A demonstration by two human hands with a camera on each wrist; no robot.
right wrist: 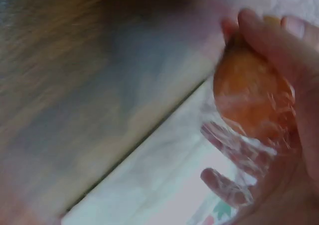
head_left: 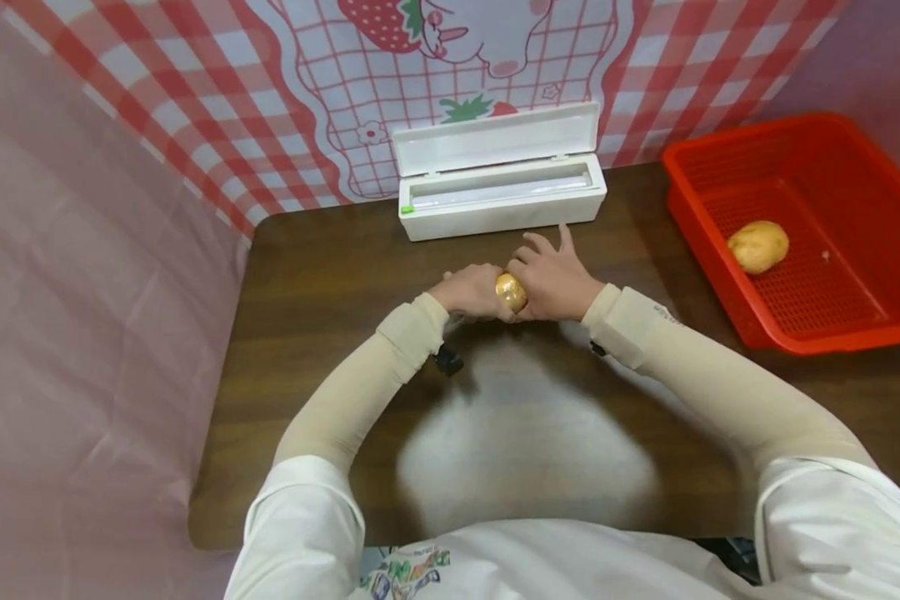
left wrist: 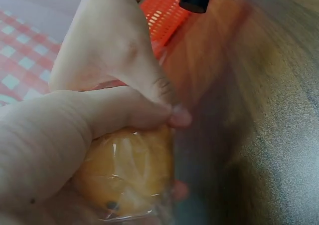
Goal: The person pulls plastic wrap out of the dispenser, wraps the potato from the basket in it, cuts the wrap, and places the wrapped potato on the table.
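A yellow-brown potato (head_left: 511,292) wrapped in clear cling film (right wrist: 271,146) is held between both hands above the middle of the table. My left hand (head_left: 471,291) grips it from the left, thumb laid across its top in the left wrist view. From the other side my right hand (head_left: 558,283) holds the potato and film with its thumb and fingers, while some fingers spread away from it. Wrinkled film trails from the potato (right wrist: 251,93) over the right fingers in the right wrist view. The hands hide part of the potato.
Behind the hands stands a white cling film box (head_left: 504,218), lid raised, with a roll (head_left: 502,193) inside. To the right, a red plastic basket (head_left: 708,271) contains another potato (head_left: 759,247). A checked cloth (head_left: 217,75) hangs behind the wooden table (head_left: 307,333).
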